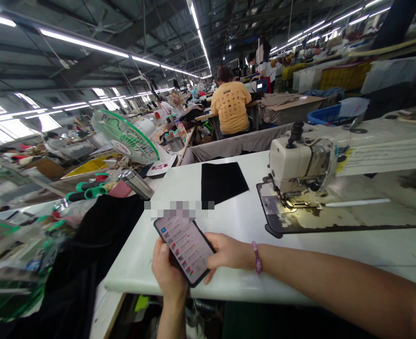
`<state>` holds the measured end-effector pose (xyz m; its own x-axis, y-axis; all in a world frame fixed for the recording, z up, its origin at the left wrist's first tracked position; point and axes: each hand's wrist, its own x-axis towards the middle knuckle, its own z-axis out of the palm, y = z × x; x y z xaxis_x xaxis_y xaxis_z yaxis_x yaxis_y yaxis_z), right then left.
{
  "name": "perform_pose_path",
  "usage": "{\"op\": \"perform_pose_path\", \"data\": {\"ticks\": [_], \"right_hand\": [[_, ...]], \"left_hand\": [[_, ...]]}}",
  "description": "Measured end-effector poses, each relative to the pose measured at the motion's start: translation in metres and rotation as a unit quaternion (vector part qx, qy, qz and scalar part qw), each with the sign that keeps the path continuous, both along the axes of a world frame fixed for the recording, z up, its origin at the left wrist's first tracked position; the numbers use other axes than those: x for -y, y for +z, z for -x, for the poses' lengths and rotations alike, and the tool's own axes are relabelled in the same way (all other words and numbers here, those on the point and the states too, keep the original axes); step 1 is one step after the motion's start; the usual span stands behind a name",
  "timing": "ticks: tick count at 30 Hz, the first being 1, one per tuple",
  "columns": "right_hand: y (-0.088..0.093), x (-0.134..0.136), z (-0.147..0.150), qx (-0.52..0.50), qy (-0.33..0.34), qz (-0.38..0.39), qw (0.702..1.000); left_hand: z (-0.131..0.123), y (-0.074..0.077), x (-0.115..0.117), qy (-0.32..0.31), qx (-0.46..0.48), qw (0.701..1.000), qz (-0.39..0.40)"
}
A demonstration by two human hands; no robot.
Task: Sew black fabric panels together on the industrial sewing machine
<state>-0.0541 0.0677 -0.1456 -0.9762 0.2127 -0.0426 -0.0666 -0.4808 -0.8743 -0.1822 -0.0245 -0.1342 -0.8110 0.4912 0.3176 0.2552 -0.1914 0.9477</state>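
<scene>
A black smartphone (185, 245) with a lit screen hangs over the front edge of the white sewing table (250, 226). My left hand (166, 272) is wrapped round its lower left side from below. My right hand (228, 253) grips its right edge, thumb by the screen; a pink bead bracelet (256, 257) sits on that wrist. Beyond the phone a flat piece of black fabric (222, 181) lies on the table. To the right stands a cream sewing machine (305, 162) with its lit needle plate (299, 203).
A heap of black cloth (98, 235) hangs left of the table, beside a metal flask (137, 183) and a green-rimmed fan (125, 136). A person in a yellow shirt (231, 107) sits ahead at another table. Blue crate (326, 115) behind the machine.
</scene>
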Motion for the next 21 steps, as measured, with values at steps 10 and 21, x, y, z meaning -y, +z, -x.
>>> {"op": "perform_pose_path", "data": {"ticks": [10,21], "right_hand": [[-0.0042,0.0033,0.0010,0.000,-0.048,0.041,0.998],[0.0010,0.0013,0.0003,0.004,-0.018,0.025,1.000]], "left_hand": [[0.0004,-0.0025,0.0002,-0.003,0.002,1.000,-0.011],[0.0039,-0.0032,0.0010,-0.004,-0.006,1.000,-0.005]]}}
